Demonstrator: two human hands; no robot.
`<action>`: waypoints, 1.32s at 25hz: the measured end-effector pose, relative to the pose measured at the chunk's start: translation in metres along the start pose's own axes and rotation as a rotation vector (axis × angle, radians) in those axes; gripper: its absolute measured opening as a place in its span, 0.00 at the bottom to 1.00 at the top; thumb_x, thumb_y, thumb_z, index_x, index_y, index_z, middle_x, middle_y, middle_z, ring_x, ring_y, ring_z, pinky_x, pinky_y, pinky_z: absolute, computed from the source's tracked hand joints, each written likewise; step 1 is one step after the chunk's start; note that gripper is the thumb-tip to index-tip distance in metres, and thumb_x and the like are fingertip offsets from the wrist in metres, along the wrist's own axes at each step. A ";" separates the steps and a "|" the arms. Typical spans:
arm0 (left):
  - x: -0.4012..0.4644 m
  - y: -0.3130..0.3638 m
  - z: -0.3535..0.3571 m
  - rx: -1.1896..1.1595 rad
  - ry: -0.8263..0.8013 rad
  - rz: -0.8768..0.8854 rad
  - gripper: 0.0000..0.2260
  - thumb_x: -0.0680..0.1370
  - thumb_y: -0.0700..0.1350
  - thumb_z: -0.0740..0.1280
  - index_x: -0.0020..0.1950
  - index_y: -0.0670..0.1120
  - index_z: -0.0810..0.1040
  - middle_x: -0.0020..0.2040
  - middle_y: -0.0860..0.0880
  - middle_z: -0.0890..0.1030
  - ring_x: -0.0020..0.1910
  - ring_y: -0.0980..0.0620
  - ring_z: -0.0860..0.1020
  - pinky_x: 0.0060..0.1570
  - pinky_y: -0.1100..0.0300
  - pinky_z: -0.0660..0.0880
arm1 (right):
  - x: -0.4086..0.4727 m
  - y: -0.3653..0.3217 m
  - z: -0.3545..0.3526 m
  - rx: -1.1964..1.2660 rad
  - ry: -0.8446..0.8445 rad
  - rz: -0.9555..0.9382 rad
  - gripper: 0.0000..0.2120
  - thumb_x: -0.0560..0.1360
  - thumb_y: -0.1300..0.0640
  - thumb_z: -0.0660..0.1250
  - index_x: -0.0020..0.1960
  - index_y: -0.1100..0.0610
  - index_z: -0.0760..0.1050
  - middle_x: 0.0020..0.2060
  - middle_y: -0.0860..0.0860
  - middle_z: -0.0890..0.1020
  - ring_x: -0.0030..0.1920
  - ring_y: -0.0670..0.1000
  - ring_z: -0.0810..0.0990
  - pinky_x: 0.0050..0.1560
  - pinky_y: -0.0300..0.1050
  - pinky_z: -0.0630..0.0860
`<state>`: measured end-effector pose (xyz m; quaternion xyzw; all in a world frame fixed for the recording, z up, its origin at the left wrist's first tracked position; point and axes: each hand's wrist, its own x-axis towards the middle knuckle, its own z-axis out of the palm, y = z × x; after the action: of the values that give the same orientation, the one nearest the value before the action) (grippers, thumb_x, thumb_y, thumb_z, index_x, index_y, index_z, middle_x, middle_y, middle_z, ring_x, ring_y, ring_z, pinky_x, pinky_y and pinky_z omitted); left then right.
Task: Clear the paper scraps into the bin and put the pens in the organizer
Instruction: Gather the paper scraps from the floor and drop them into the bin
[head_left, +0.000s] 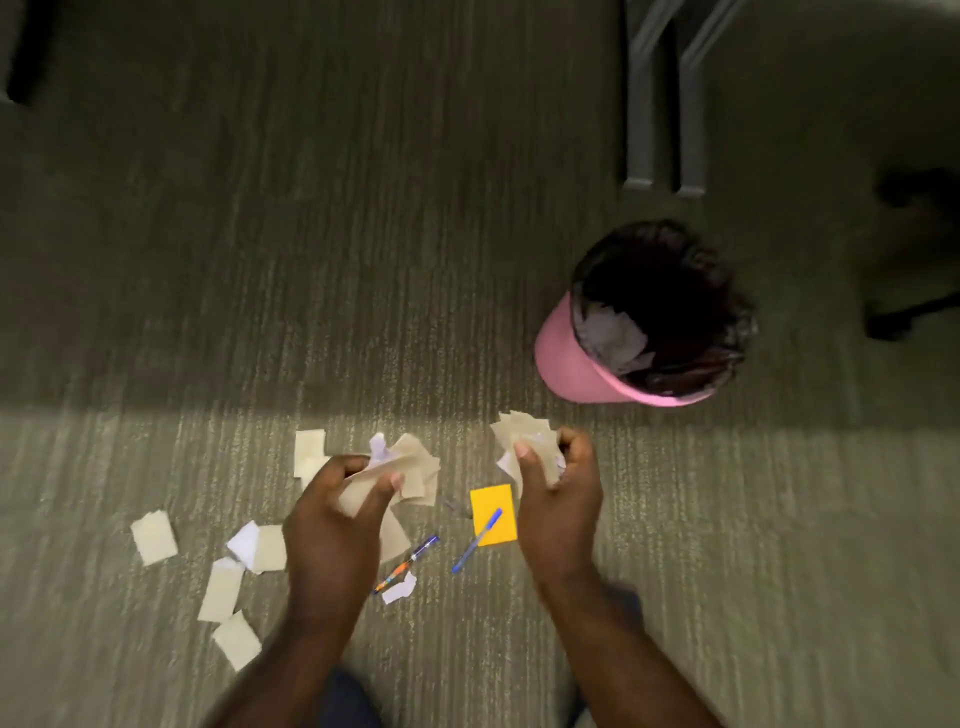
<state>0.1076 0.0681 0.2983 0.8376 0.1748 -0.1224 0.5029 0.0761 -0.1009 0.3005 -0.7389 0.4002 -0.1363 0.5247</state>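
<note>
Clutching crumpled tan paper scraps (415, 467), both hands (332, 525) hover over ribbed carpet (311, 260).

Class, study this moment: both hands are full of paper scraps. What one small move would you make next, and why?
Probably carry the right hand up to the pink bin and drop its scraps in: its grip is full and the bin stands just beyond it. More scraps and pens still lie on the carpet.
</note>
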 end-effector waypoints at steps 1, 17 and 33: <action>-0.002 0.021 0.009 0.003 -0.015 0.000 0.06 0.71 0.47 0.72 0.46 0.50 0.79 0.41 0.54 0.81 0.42 0.52 0.79 0.39 0.55 0.72 | 0.014 -0.009 -0.014 0.000 0.063 -0.025 0.07 0.73 0.62 0.69 0.45 0.56 0.71 0.36 0.45 0.78 0.36 0.40 0.76 0.39 0.33 0.72; 0.002 0.192 0.271 -0.282 -0.274 -0.279 0.09 0.76 0.47 0.66 0.53 0.45 0.77 0.43 0.49 0.81 0.42 0.49 0.80 0.40 0.55 0.75 | 0.211 0.009 -0.140 0.188 0.028 0.219 0.18 0.78 0.66 0.59 0.67 0.57 0.67 0.61 0.52 0.74 0.60 0.49 0.75 0.62 0.46 0.72; -0.004 0.093 0.174 -0.765 -0.263 -0.367 0.14 0.81 0.50 0.57 0.53 0.42 0.77 0.43 0.47 0.81 0.36 0.54 0.77 0.37 0.63 0.72 | 0.090 0.045 -0.074 -0.022 -0.225 0.037 0.11 0.75 0.61 0.62 0.53 0.48 0.75 0.46 0.54 0.80 0.37 0.45 0.76 0.39 0.42 0.74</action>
<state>0.1375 -0.1272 0.2937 0.5238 0.2877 -0.2415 0.7646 0.0673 -0.2221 0.2715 -0.7477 0.3538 -0.0385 0.5605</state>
